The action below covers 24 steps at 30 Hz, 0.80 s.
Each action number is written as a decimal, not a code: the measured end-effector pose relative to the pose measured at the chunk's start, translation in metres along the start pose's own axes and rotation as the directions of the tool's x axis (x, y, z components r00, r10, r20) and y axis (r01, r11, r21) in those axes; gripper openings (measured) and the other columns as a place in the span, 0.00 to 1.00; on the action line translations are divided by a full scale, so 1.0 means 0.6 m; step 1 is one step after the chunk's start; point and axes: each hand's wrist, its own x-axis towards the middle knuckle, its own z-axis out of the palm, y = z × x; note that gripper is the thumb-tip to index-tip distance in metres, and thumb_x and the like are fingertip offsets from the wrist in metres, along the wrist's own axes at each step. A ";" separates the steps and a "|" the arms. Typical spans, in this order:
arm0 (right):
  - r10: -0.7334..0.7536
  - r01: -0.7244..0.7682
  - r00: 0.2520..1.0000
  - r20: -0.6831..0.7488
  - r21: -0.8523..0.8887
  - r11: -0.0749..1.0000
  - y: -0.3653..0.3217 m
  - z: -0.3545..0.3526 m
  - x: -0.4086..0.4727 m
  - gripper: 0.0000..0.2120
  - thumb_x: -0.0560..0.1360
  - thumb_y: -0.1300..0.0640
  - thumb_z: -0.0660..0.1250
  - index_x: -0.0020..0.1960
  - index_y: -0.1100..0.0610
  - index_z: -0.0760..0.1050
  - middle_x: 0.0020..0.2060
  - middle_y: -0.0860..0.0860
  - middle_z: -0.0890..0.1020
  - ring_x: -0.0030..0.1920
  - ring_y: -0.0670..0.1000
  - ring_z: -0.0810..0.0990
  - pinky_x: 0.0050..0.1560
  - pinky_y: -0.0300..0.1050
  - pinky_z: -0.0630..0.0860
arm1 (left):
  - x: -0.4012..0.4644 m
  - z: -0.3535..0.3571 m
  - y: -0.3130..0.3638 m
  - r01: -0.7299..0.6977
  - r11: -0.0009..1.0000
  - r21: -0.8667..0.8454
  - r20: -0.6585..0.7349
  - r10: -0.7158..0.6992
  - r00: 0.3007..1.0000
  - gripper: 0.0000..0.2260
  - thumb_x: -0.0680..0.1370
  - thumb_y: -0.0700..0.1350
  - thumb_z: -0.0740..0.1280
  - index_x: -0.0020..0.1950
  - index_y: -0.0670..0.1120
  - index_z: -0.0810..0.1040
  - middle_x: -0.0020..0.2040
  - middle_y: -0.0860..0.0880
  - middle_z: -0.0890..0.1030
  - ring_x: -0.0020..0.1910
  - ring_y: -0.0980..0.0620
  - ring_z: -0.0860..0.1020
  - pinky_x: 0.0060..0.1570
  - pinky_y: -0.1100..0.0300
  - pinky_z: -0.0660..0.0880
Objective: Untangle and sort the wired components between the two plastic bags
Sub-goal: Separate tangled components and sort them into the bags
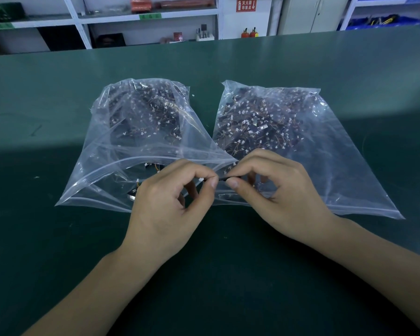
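Both hands pinched one small wired component over the near edges of two clear bags.

Head view: left hand (166, 202) and right hand (274, 187) met at center, thumb and forefinger of each clamped on a thin dark wired component (224, 178), other fingers curled. Left bag (112, 166) lay mouth open toward the person, a few loose pieces near its opening, most heaped at its far end. Right bag (337, 166) sat just beside it, near corners overlapping under the hands, packed with dark parts and white connectors. Both rested on green table (58, 238); shelves (83, 18) behind.
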 end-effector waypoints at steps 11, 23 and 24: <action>0.021 -0.021 1.000 -0.008 0.041 0.999 0.002 0.001 0.001 0.04 0.82 0.59 0.72 0.49 0.57 0.84 0.41 0.49 0.82 0.43 0.51 0.80 0.46 0.36 0.73 | 0.004 -0.004 -0.001 -0.025 0.999 0.029 0.001 0.025 1.000 0.04 0.82 0.44 0.71 0.49 0.50 0.84 0.44 0.57 0.82 0.41 0.50 0.80 0.37 0.58 0.74; 0.086 -0.083 0.995 -0.042 0.066 0.994 -0.003 0.000 -0.001 0.06 0.81 0.56 0.72 0.48 0.56 0.85 0.40 0.48 0.83 0.42 0.52 0.80 0.47 0.36 0.72 | 0.005 -0.002 -0.004 -0.010 0.999 -0.039 0.005 0.010 1.000 0.02 0.82 0.45 0.72 0.52 0.49 0.86 0.47 0.57 0.83 0.42 0.50 0.81 0.37 0.59 0.76; 0.092 -0.089 0.995 -0.040 0.072 0.993 -0.003 0.001 -0.002 0.06 0.81 0.55 0.71 0.48 0.56 0.85 0.40 0.48 0.82 0.42 0.52 0.80 0.47 0.36 0.72 | 0.004 -0.002 -0.003 0.001 0.999 -0.050 0.008 -0.001 1.000 0.02 0.82 0.45 0.73 0.52 0.50 0.86 0.46 0.56 0.83 0.42 0.49 0.81 0.38 0.59 0.76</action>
